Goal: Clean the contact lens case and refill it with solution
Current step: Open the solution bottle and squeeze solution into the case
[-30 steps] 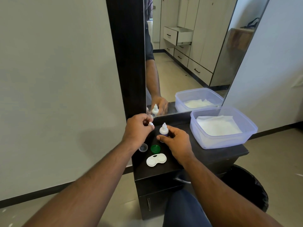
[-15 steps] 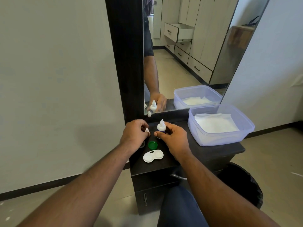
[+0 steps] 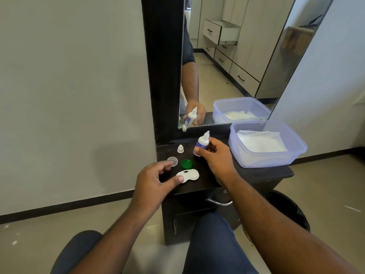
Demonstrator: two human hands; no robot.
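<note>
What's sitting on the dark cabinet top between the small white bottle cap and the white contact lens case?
In the head view, the green screw lid lies between the small white bottle cap and the white contact lens case, with a clear round lid just left of that line.

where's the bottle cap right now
In the head view the small white cap stands on the dark table, left of the bottle and behind the clear lid.
</note>
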